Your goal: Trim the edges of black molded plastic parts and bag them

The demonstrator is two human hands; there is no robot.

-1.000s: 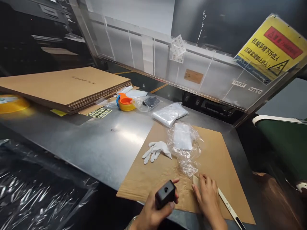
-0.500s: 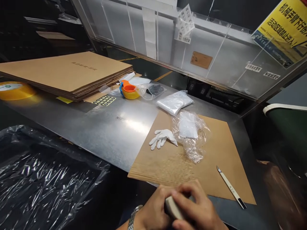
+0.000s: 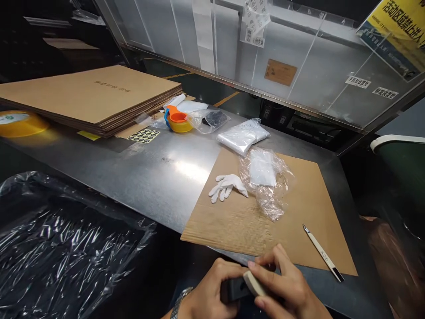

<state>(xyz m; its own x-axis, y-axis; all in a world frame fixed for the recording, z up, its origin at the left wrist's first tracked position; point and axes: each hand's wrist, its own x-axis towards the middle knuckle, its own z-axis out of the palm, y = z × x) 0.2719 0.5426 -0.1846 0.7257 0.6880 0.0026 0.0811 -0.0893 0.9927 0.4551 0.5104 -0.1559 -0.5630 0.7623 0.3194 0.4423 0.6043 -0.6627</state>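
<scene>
At the bottom of the head view, just off the table's front edge, my left hand (image 3: 212, 290) is closed around a black, block-shaped part (image 3: 236, 289). A metal watch band circles that wrist. My right hand (image 3: 287, 288) pinches a small beige, curved piece (image 3: 254, 283) against the black part. Fingers cover much of both items, so their exact kind cannot be made out. Beyond the hands lies a cardboard sheet (image 3: 299, 199). On it are a white glove (image 3: 227, 186), a clear plastic bag with white contents (image 3: 263, 168) and a pale-handled knife (image 3: 322, 252).
A stack of flat cardboard (image 3: 89, 93) and a tape roll (image 3: 23, 124) are on the left of the metal table (image 3: 149, 173). An orange tape dispenser (image 3: 178, 119) and a white packet (image 3: 244, 135) sit farther back. A black plastic-lined bin (image 3: 66, 248) stands front left.
Both hands have shifted slightly right, and the gap between them has widened, exposing more of the black part. The beige piece has moved right with my right hand. The camera view tilts slightly lower.
</scene>
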